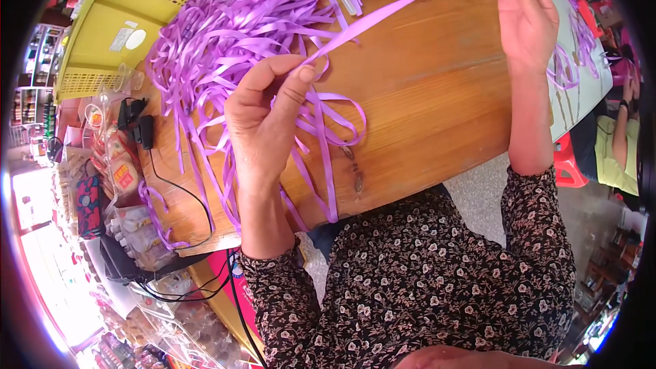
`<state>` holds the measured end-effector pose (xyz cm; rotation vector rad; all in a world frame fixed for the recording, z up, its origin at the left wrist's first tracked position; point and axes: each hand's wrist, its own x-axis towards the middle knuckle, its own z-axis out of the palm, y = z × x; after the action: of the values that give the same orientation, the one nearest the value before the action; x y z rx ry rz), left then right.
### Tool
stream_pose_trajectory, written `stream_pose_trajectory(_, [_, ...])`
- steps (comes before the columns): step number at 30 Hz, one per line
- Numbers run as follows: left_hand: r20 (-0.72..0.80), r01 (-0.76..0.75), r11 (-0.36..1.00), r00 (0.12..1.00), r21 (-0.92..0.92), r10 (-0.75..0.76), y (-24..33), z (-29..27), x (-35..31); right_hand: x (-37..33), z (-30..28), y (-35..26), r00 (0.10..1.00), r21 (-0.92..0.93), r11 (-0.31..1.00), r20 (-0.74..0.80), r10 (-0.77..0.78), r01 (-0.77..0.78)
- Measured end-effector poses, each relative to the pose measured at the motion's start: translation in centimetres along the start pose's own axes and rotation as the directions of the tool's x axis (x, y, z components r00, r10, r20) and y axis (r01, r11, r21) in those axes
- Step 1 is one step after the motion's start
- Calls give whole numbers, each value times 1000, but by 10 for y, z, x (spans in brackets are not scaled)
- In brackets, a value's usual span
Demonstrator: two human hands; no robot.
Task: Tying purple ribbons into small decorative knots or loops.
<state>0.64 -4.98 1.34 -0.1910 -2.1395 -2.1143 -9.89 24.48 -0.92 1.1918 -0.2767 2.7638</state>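
Note:
A purple ribbon is stretched taut between my two hands above the wooden table. My left hand pinches its near end between thumb and forefinger, with loose loops of ribbon hanging below the palm. Up at the far right, my right hand grips the other stretch at the fingertips. A big tangled heap of the same purple ribbon lies on the table beyond my left hand. Some strands trail over the table's near edge.
A yellow plastic basket stands at the far left. A black cable with an adapter runs along the table's left side. More ribbon lies on a white table at right, near a red stool and another person.

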Motion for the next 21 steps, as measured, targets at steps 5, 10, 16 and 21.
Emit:
stream_pose_trajectory(5, [-21, 52, 998, 998, 46, -51, 0, -11, 2, 5, 5, -62, 945, -726, 684, -267, -187, -70])
stream_pose_trajectory(10, [-49, 47, 998, 998, -34, -49, 1, -11, -8, 12, -14, -78, 867, -925, 274, -352, -354, -264])
stream_pose_trajectory(16, [47, 64, 979, 997, -194, -56, 3, -7, -27, -9, 83, 31, 898, -829, -364, 336, 284, 425])
stream_pose_trajectory(21, [124, 7, 988, 992, -155, 12, 17, 8, -41, -32, 112, 74, 735, -841, 7, 477, 483, 541])
